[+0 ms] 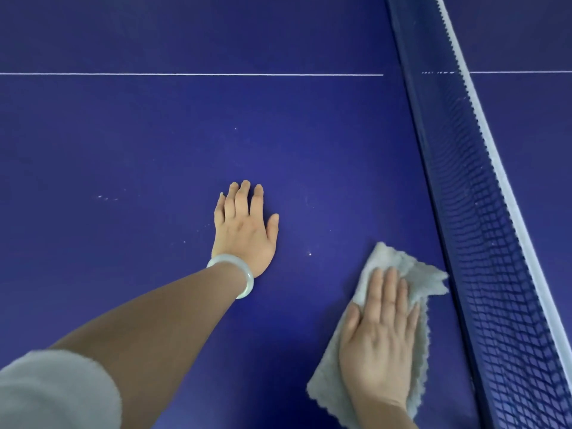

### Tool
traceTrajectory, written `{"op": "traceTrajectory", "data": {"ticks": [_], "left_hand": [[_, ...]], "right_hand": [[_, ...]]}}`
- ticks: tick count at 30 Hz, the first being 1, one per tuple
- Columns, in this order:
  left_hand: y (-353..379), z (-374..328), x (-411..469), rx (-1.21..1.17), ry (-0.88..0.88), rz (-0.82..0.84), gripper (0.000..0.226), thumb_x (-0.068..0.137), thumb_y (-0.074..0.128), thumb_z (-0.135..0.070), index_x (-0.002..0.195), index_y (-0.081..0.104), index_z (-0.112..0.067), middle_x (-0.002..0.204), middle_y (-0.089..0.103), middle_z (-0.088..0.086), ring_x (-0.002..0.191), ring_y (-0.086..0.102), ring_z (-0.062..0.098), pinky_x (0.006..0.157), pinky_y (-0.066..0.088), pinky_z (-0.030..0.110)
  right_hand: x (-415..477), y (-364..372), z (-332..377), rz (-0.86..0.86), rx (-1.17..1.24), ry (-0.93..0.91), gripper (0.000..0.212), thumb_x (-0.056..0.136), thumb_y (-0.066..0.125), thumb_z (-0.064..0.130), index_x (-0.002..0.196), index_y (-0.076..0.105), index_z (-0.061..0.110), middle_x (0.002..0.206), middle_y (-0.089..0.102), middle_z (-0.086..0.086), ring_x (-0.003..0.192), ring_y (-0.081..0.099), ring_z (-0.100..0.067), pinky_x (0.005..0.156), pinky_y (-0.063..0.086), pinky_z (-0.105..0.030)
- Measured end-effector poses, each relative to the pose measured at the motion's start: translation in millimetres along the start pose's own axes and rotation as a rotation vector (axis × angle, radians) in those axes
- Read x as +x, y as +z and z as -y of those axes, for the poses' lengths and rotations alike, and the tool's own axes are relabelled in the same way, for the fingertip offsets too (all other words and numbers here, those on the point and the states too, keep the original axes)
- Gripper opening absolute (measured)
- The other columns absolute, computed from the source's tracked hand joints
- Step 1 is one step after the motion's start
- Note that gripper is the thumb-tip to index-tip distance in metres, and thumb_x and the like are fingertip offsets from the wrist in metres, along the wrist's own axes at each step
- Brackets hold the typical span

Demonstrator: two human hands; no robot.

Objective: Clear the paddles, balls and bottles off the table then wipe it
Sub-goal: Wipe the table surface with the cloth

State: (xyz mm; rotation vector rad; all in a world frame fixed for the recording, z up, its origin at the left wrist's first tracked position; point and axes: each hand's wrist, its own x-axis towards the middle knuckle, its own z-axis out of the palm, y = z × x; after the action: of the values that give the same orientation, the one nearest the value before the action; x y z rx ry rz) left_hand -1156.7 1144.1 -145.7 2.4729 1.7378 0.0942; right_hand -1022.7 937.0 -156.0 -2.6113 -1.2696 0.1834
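The right hand (379, 335) lies flat on a pale grey fleecy cloth (399, 258), fingers straight and close together, pressing it onto the dark blue table (123, 150) without curling round it. The cloth sits at the lower right of the view, just beside the foot of the net (483, 243); its far corner pokes out beyond the fingertips and its near edge spreads out past the wrist.

The left hand (244, 230) rests palm down on bare table to the left of the cloth and apart from it, its 4 fingers extended and the thumb splayed towards the cloth, holding nothing. A pale, translucent bangle (244, 274) circles that wrist, and a light grey sleeve (55, 388) is pushed up the forearm at the lower left corner.

The net, dark blue mesh with a white band (509, 199) along its top, runs diagonally down the right side and closes off the cloth's way to the right. 1 thin white line (185, 74) crosses the table beyond the hands and meets the net. A small white speck (310, 254) lies between the 2 hands, with faint pale scuffs (105, 198) further left
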Motion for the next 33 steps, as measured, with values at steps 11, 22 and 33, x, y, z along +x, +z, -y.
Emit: {"op": "traceTrajectory", "data": {"ticks": [11,22,33], "left_hand": [[-3,5,0,-0.109,0.023,0.009,0.058,0.102,0.036,-0.042,0.151,0.029,-0.012,0.159,0.023,0.012,0.150,0.012,0.031,0.123,0.005,0.044],[-25,130,-106,-0.056,-0.031,-0.072,0.065,0.098,0.027,-0.046,0.144,0.042,-0.003,0.150,0.035,0.020,0.143,0.027,0.038,0.121,0.013,0.051],[-18,168,-112,0.031,-0.162,-0.010,0.068,0.098,0.018,-0.050,0.150,0.035,-0.008,0.154,0.031,0.018,0.147,0.021,0.035,0.121,0.014,0.049]], "right_hand": [[15,14,48,0.022,-0.062,-0.015,0.064,0.100,0.022,0.039,0.158,0.011,0.014,0.166,0.004,-0.004,0.153,-0.002,-0.022,0.123,-0.002,-0.048],[15,12,48,0.028,-0.072,-0.013,0.064,0.100,0.014,0.042,0.159,0.005,0.018,0.166,-0.001,0.000,0.153,-0.009,-0.018,0.124,-0.006,-0.045],[-39,22,82,0.023,-0.041,0.071,0.063,0.100,0.006,0.044,0.158,0.001,0.018,0.166,-0.004,-0.001,0.153,-0.008,-0.020,0.123,-0.004,-0.048]]}}
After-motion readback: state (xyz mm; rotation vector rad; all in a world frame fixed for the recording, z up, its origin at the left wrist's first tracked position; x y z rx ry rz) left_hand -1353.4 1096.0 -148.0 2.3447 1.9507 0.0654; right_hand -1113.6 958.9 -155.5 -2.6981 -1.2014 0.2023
